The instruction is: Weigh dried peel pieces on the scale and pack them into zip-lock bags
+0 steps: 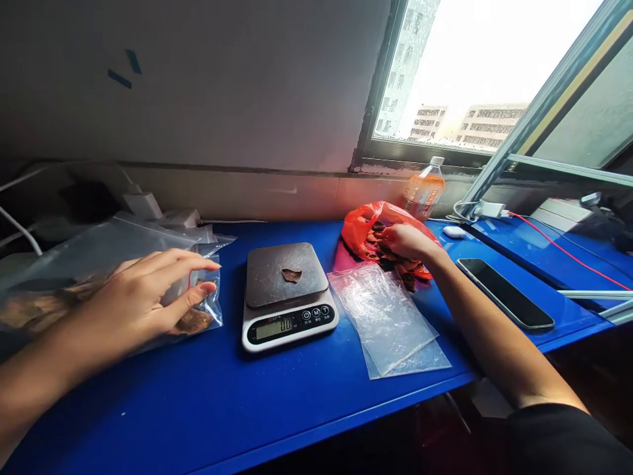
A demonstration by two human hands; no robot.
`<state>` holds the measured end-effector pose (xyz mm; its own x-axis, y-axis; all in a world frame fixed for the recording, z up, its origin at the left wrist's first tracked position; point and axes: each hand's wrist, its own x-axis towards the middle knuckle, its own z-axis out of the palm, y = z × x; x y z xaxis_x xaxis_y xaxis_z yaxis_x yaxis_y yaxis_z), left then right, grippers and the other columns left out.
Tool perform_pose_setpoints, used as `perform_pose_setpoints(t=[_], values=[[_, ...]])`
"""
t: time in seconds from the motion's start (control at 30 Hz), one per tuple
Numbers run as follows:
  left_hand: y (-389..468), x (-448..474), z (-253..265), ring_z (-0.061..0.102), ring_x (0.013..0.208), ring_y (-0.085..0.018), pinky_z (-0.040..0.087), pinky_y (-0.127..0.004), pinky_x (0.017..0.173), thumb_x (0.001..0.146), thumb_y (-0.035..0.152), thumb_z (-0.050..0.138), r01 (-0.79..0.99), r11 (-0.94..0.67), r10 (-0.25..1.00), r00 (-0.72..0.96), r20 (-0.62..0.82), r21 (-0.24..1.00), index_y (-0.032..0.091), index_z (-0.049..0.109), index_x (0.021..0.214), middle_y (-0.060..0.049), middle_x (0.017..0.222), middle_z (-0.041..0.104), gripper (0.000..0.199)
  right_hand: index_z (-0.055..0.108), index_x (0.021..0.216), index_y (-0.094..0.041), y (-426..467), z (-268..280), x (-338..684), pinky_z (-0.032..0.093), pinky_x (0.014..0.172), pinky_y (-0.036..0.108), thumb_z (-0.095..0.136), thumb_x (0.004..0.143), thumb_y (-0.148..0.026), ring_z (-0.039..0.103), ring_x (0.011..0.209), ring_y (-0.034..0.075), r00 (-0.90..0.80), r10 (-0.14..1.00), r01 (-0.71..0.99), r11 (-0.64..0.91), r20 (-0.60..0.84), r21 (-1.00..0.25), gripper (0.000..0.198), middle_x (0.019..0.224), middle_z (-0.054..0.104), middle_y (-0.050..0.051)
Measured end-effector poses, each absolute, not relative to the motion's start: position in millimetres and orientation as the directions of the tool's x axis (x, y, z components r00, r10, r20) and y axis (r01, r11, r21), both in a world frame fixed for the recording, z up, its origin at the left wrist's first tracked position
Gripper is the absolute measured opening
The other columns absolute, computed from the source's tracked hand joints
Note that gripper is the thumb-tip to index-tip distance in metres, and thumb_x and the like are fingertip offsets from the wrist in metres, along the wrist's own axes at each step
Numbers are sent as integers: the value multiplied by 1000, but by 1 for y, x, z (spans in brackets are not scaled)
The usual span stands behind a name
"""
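Observation:
A digital kitchen scale [291, 333] reads 0.0, with one curled dried brown piece [291, 275] on its metal plate. My left hand [155, 287] is left of the scale, fingers apart and empty, over a clear zip bag [123, 234] and a smaller clear bag [210, 305] of brown pieces. At the back right, my right hand [408, 242] reaches into an open red plastic bag [363, 218] of dark dried pieces [378, 247]. Its fingers curl in among them; the fingertips are partly hidden, and what they grip does not show.
Flat clear plastic bags [395, 330] lie right of the scale. A phone [504, 293] and a white earphone case [453, 231] lie further right. An orange drink bottle [428, 188] stands behind the red bag. Cables and plugs [143, 202] line the wall. The blue table [208, 402] ends in front.

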<state>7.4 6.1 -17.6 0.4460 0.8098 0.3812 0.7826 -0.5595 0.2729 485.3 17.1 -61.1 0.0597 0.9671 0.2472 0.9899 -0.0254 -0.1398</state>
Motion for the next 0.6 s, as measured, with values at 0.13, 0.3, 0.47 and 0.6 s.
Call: perform_pose_setpoints(t=[0.13, 0.3, 0.47, 0.6], values=[[-2, 10, -12, 68, 102, -30, 49, -45, 94, 76, 62, 46, 767, -568, 808, 450, 380, 300, 32, 70, 95, -3, 109, 72, 44, 69, 65, -20, 21, -61, 483, 43, 61, 30, 58, 76, -14, 59, 60, 18, 67, 985, 997, -59, 162, -58, 17, 69, 70, 8], [-3, 3, -12, 66, 107, -30, 49, -44, 98, 80, 60, 47, 772, -553, 818, 431, 382, 313, 30, 71, 103, -4, 113, 71, 45, 69, 78, -19, 19, -56, 481, 41, 63, 27, 56, 78, -15, 61, 69, 18, 76, 985, 996, -67, 158, -63, 14, 81, 73, 8], [-2, -4, -12, 65, 109, -29, 48, -44, 98, 83, 64, 47, 764, -572, 813, 479, 331, 298, 28, 70, 109, -4, 117, 69, 50, 66, 102, -16, 14, -54, 481, 40, 63, 27, 56, 82, -21, 61, 75, 19, 111, 978, 993, -105, 175, -44, 23, 90, 73, 10], [0, -7, -15, 66, 104, -27, 47, -41, 96, 89, 61, 46, 744, -621, 781, 560, 277, 245, 29, 68, 113, -3, 116, 70, 46, 68, 98, -17, 16, -53, 474, 39, 64, 27, 58, 82, -25, 62, 79, 19, 81, 992, 996, -84, 93, 28, 21, 99, 73, 10]])
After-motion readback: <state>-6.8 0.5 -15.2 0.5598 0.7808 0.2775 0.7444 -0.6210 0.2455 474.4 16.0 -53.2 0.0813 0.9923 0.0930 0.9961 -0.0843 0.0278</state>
